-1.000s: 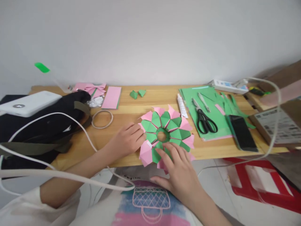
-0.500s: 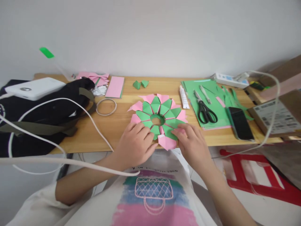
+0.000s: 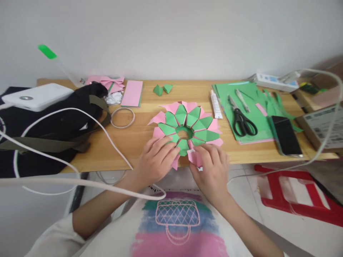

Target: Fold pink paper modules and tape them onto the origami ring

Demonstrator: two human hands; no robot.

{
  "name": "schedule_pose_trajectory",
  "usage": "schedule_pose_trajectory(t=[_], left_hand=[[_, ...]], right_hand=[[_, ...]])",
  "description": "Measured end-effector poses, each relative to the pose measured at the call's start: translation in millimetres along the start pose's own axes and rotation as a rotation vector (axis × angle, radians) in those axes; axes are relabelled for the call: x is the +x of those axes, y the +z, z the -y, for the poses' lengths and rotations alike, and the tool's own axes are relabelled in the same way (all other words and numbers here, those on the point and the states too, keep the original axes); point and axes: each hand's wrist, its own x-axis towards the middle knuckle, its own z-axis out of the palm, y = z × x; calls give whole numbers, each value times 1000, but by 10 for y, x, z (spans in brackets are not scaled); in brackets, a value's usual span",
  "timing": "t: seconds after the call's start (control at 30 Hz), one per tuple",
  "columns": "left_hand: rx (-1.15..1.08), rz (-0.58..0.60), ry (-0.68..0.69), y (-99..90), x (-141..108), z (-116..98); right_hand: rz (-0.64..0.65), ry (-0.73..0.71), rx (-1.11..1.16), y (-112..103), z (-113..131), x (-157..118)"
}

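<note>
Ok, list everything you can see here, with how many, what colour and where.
paper ring: 1, green and pink, table middle
folded pieces: 2, green, behind ring
glue tube: 1, white, right of ring
scissors: 1, black, on green sheets
green sheets: stack, table right
phone: 1, black, right edge
tape ring: 1, whitish, left of ring
bag: 1, black, left
table: 1, wood
left hand: on ring's near edge
right hand: pinching pink flap

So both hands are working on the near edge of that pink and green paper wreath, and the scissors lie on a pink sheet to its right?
Not quite: the head view shows the scissors on a green sheet. Both the left hand and right hand do work the paper wreath's near edge.
</note>
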Motion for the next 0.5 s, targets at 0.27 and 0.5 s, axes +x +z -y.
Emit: schedule_pose_trajectory(t=[0.27,0.5], left_hand=[[-44,-175,1,155,63,-55],[-82,-183,-23,174,71,-78]], right_hand=[[-209,-1,64,41,-91,-62],[-216,-37,143,51,-149,-103]])
